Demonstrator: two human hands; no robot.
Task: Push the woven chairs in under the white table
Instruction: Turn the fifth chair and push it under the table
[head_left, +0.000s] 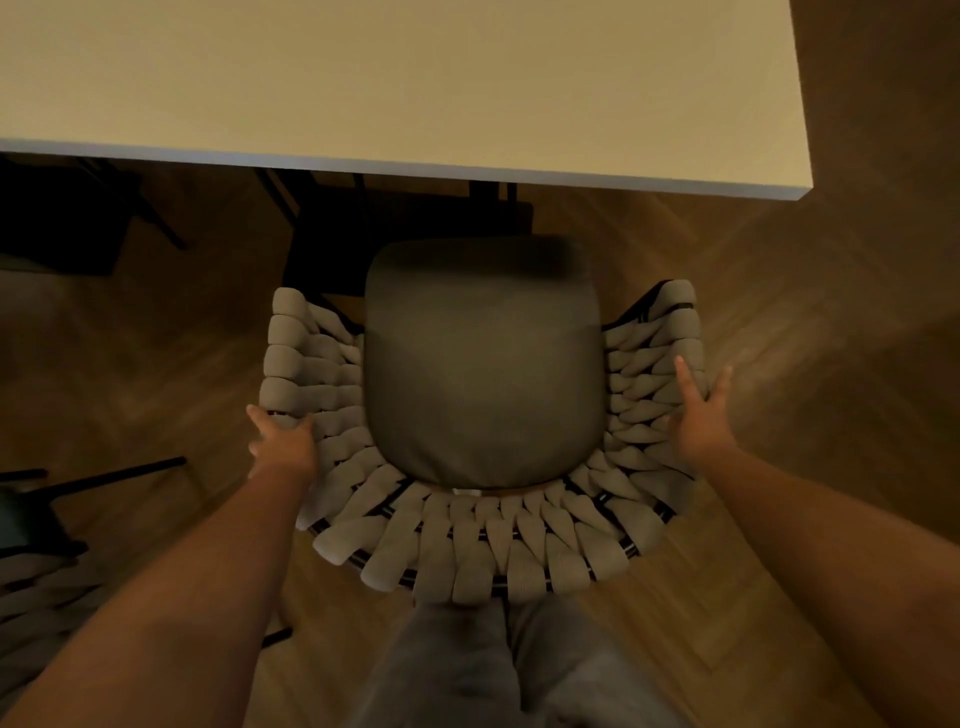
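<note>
Head view: the curved, thick-woven beige chair with a grey seat cushion (483, 364) stands just short of the white rectangular table (395, 78). The left hand (283, 447) grips its left rim; the right hand (698, 410), fingers spread, rests on the right rim. Push is starting; next, drive straight forward.

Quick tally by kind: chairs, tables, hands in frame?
Woven chairs: 2, one centre, one partly visible at the left edge
White table: 1
Hands: 2, left hand, right hand
Total: 5
</note>
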